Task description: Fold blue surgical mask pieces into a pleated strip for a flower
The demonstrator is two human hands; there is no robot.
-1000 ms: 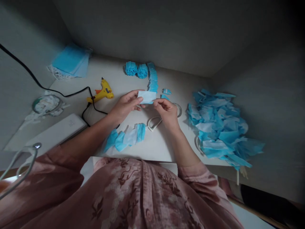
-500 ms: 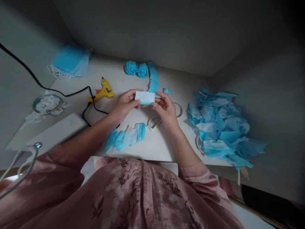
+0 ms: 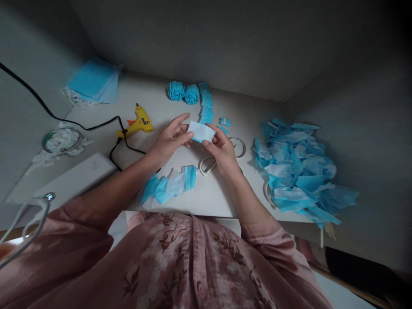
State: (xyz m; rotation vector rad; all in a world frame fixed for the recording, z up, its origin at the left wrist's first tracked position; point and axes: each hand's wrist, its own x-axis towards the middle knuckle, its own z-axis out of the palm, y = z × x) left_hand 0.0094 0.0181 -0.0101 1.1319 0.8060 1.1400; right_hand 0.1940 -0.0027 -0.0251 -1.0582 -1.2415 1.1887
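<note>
A small folded piece of mask fabric point(image 3: 201, 131), white on top with a blue lower edge, is held up above the table between both hands. My left hand point(image 3: 169, 139) pinches its left end, thumb on top and index finger raised off it. On the right end, my right hand point(image 3: 222, 151) grips it between thumb and fingers. Partly hidden behind my right hand lie white-handled scissors point(image 3: 206, 168). Beyond the hands is a pleated blue strip point(image 3: 206, 103) beside two rolled blue fabric roses point(image 3: 184, 92). Several loose blue and white pieces point(image 3: 170, 184) lie nearer to me.
A yellow glue gun point(image 3: 140, 121) with a black cord lies left of my hands. At the back left are stacked blue masks point(image 3: 93, 81). A roll with white scraps point(image 3: 62, 140) and a white box point(image 3: 77, 176) sit left; a big heap of cut fabric point(image 3: 299, 167) lies right.
The fabric piece has shifted slightly right and tilted, its right end lower. My left index finger has lifted away from it. A small blue piece now shows beside my right fingers.
</note>
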